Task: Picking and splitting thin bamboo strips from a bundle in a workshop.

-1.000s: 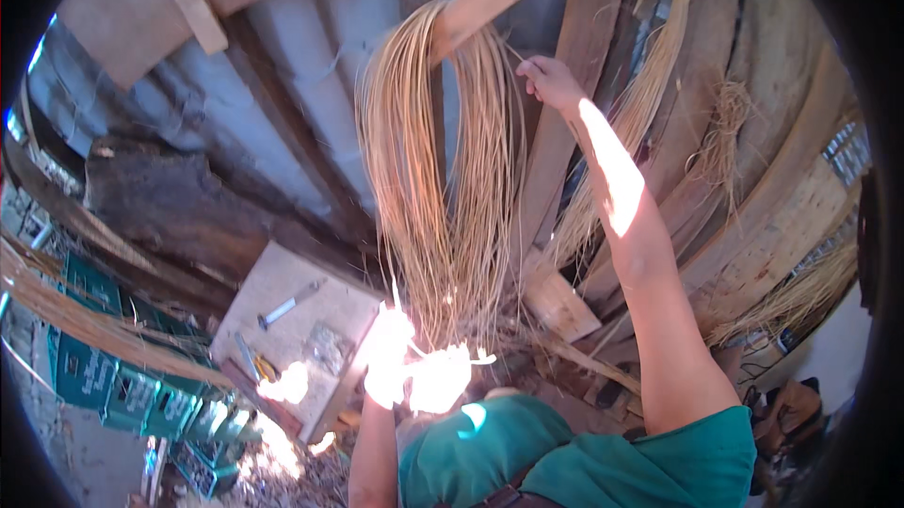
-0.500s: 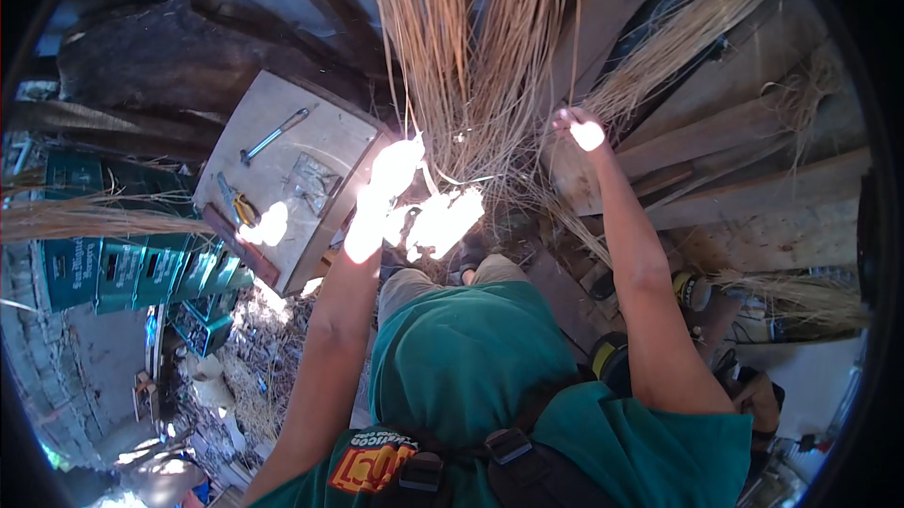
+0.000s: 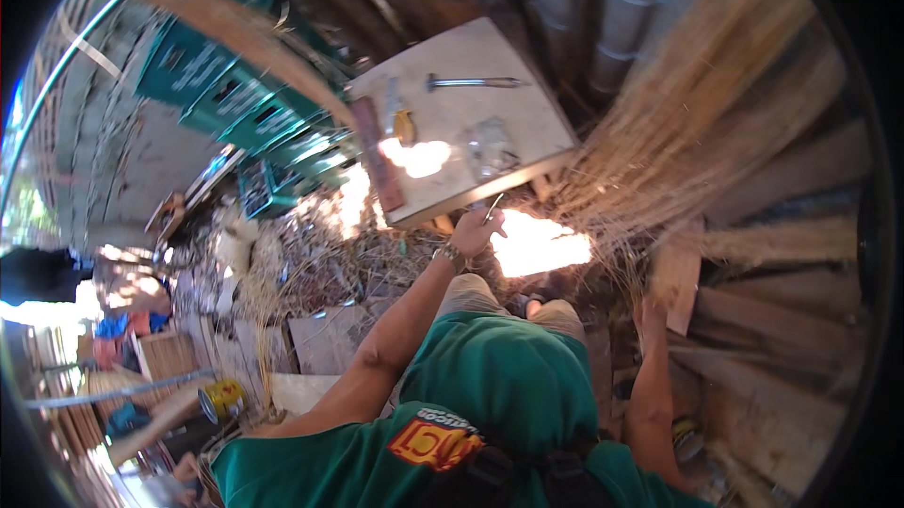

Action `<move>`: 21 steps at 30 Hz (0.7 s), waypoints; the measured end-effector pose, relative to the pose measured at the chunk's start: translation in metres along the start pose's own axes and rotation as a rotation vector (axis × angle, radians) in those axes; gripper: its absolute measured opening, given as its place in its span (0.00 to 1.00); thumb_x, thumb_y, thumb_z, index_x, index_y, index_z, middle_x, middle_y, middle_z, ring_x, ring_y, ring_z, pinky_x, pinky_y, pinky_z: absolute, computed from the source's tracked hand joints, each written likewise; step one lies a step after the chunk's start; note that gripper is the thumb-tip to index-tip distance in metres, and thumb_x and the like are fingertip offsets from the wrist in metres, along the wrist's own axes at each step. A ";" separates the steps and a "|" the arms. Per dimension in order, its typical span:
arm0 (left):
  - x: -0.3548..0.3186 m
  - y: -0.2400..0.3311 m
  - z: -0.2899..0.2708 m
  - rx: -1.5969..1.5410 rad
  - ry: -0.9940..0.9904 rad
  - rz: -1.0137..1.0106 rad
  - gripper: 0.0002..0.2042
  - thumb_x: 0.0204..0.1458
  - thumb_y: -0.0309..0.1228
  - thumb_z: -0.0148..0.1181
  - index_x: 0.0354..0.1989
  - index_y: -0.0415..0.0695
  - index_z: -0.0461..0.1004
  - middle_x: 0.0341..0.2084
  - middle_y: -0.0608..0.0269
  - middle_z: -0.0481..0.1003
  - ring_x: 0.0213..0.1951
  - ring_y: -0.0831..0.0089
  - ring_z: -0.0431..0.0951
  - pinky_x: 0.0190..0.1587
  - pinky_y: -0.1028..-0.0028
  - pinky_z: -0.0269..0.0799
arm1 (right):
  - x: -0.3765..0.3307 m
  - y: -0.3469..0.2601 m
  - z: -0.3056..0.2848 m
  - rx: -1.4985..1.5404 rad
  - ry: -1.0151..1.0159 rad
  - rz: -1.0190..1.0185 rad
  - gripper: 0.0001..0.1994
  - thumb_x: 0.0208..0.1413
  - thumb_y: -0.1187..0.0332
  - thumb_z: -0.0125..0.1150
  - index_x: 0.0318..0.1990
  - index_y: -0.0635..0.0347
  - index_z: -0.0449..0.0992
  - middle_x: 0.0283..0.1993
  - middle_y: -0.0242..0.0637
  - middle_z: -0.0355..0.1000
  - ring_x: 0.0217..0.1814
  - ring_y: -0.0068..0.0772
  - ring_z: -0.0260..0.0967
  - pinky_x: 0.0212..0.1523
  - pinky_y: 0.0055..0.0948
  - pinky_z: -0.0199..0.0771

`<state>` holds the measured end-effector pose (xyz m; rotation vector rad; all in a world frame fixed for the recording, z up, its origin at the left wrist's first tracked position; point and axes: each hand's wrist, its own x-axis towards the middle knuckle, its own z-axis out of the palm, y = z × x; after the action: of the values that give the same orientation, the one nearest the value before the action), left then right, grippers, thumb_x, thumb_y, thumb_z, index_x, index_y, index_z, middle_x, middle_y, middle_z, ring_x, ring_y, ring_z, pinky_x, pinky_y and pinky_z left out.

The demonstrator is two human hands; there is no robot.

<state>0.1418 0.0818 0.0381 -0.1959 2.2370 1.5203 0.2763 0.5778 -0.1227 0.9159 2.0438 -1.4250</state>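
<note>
My left hand (image 3: 474, 233) is closed around a short, thin, pale piece (image 3: 494, 208) whose kind I cannot make out. This hand is just below the near edge of a small wooden table (image 3: 452, 51). On the tabletop lie a hammer (image 3: 474, 83), yellow-handled pliers (image 3: 404, 126) and a crumpled clear plastic bag (image 3: 492, 148). My right hand (image 3: 651, 317) hangs low at the right beside a wooden board (image 3: 680, 273); its fingers are smeared by motion. Long tan plant strands (image 3: 697, 84) stand in a big bundle at the upper right, apart from both hands.
Green crates (image 3: 226, 103) stand in a row left of the table, with a long brown bundle or plank (image 3: 226, 18) crossing above them. Loose fibre scraps (image 3: 320, 258) litter the floor. A yellow can (image 3: 222, 401) is at lower left. Boards (image 3: 782, 320) lean at right.
My view has swung left, so table and strands appear farther right. My left hand has come down from beside the strands to below the table edge; my right hand has dropped from the strands.
</note>
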 end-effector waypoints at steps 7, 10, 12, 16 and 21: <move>-0.020 -0.072 -0.200 -0.307 0.688 -0.094 0.13 0.56 0.39 0.56 0.26 0.42 0.77 0.18 0.64 0.76 0.25 0.76 0.74 0.32 0.74 0.70 | -0.093 -0.006 0.109 -0.199 -0.102 0.319 0.09 0.62 0.65 0.49 0.44 0.58 0.71 0.27 0.35 0.72 0.22 0.28 0.69 0.20 0.28 0.70; 0.017 -0.085 -0.294 0.931 0.968 0.355 0.11 0.56 0.34 0.51 0.25 0.44 0.74 0.22 0.54 0.74 0.25 0.58 0.73 0.28 0.66 0.68 | -0.096 -0.019 0.143 -0.169 -0.041 0.320 0.08 0.61 0.66 0.50 0.43 0.58 0.71 0.26 0.34 0.71 0.22 0.26 0.69 0.20 0.26 0.69; 0.040 -0.062 -0.324 -0.301 0.982 0.199 0.09 0.49 0.31 0.64 0.23 0.45 0.70 0.17 0.66 0.67 0.24 0.74 0.69 0.28 0.77 0.64 | -0.097 -0.035 0.165 -0.135 -0.027 0.240 0.08 0.60 0.66 0.52 0.42 0.58 0.71 0.26 0.33 0.71 0.22 0.25 0.69 0.20 0.25 0.68; 0.107 -0.030 -0.389 0.291 1.195 0.098 0.36 0.34 0.46 0.75 0.47 0.35 0.66 0.34 0.52 0.74 0.36 0.62 0.75 0.42 0.67 0.71 | -0.086 -0.063 0.205 0.292 -0.190 -0.225 0.10 0.56 0.63 0.60 0.41 0.56 0.71 0.27 0.30 0.69 0.23 0.22 0.67 0.21 0.22 0.67; 0.133 -0.006 -0.468 0.303 0.972 0.131 0.35 0.41 0.53 0.66 0.53 0.38 0.70 0.40 0.43 0.76 0.45 0.53 0.77 0.49 0.62 0.70 | -0.120 -0.177 0.287 -0.088 -0.142 -0.283 0.17 0.60 0.58 0.54 0.45 0.64 0.72 0.33 0.31 0.71 0.32 0.21 0.69 0.34 0.20 0.70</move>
<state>-0.1004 -0.3314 0.1214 -0.8568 3.2349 1.2461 0.2260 0.2367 -0.0265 0.4884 2.1711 -1.4802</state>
